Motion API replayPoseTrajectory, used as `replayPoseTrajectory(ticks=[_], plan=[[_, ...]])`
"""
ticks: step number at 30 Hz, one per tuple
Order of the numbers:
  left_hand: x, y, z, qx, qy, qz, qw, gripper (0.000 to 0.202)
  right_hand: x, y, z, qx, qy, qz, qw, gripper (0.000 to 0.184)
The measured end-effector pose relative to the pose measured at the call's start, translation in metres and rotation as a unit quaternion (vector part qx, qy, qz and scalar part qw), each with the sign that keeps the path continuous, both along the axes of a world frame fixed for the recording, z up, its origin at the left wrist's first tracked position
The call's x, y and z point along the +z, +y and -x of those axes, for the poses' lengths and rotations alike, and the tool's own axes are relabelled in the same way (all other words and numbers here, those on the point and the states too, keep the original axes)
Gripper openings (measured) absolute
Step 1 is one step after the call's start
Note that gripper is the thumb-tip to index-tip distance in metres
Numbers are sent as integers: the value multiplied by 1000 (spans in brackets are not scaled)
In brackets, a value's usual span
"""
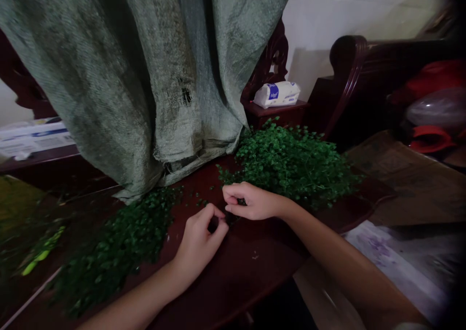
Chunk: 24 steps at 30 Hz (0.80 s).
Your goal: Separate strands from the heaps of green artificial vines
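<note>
My left hand (pixel 200 240) and my right hand (pixel 247 201) meet over the dark red wooden table (pixel 247 267). Both are closed in a pinch on a small dark green sprig (pixel 230 217) between them. A big heap of small-leaved green sprigs (pixel 291 162) lies just behind my right hand. A flatter spread of the same greenery (pixel 124 245) lies left of my left hand. A few loose leaves dot the table between the two piles.
A large grey-green woven sack (pixel 145 77) hangs down onto the table's far side. A white tissue pack (pixel 277 93) sits on a carved dark wood armrest. Red and clear plastic things (pixel 433 111) and cardboard (pixel 407 174) lie at the right.
</note>
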State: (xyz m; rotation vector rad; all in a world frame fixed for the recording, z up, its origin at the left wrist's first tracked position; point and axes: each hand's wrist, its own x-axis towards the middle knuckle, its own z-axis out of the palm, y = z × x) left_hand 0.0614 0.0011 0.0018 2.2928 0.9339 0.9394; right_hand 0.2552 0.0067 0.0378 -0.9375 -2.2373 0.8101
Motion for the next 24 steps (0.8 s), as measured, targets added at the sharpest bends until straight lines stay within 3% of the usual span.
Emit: replayPoseTrajectory(ticks=[6, 16, 24], plan=[[1, -3, -1, -54, -11, -24, 998, 9, 3, -2, 0, -2, 21, 34, 999, 23], [5, -2, 2, -43, -42, -36, 998, 17, 5, -1, -1, 7, 44, 60, 997, 17], [-4, 6, 5, 128, -101, 12, 987, 24, 7, -1, -4, 53, 95, 141, 984, 20]])
